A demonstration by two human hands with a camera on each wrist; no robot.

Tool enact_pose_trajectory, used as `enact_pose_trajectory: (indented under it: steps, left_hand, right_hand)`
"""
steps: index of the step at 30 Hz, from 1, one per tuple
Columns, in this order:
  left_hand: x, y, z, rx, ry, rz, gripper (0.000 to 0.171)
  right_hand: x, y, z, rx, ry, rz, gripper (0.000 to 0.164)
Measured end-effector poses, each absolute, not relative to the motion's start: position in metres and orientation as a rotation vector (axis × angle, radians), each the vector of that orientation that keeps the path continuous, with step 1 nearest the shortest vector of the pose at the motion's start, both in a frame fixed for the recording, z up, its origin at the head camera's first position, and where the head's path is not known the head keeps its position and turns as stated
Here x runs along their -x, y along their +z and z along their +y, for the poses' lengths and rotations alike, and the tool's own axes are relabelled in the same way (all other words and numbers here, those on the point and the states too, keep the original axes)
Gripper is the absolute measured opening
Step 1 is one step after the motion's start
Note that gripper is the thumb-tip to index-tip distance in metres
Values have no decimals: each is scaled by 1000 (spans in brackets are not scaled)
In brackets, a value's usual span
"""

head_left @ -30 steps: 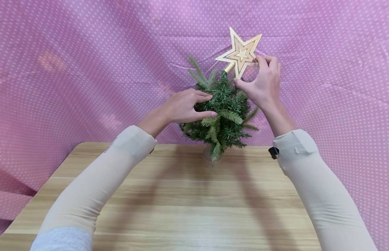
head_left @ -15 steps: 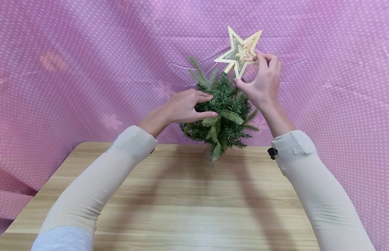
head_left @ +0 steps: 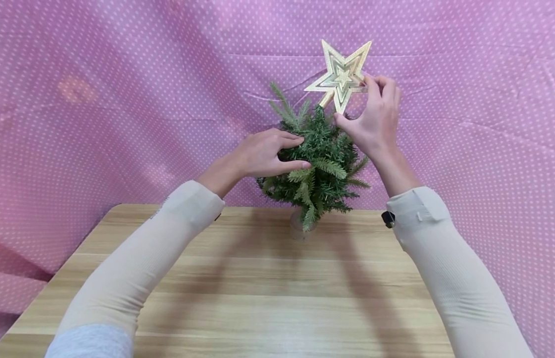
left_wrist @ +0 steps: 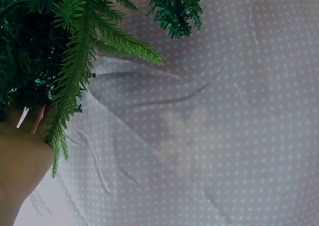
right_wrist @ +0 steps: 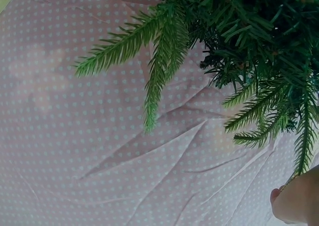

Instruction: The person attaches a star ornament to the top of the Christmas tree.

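Note:
A small artificial Christmas tree stands near the table's back edge. At its tip is a gold star tree topper, leaning right of the tip with its tube over the top twig. My right hand pinches the star's lower right points between thumb and fingers. From the left, my left hand grips the upper tree; its fingertips go partly into the needles. In the left wrist view the left hand reaches up among the branches. Only the edge of the right hand shows in the right wrist view.
The tree's clear base rests on a wood-grain table. A pink dotted cloth hangs close behind the table and along both sides. Light green sprigs stick out from the tree.
The star has turned slightly and come a little more upright, its top points shifting left. Its tube still meets the tree tip. My left hand has stayed where it was.

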State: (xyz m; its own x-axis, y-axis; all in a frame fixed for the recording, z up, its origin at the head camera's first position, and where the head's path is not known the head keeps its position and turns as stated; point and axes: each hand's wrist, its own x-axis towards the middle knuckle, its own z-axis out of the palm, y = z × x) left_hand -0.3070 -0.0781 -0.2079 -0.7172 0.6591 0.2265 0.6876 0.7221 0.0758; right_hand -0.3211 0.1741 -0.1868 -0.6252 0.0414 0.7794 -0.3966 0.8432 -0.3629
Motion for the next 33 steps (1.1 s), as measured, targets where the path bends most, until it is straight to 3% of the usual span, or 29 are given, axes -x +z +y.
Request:
enact_pose_trajectory:
  steps: [33]
  left_hand:
    - [306,-210,-80,1096,-223,-2715,82]
  right_hand:
    - [320,-187,176,-335,574,-2158,84]
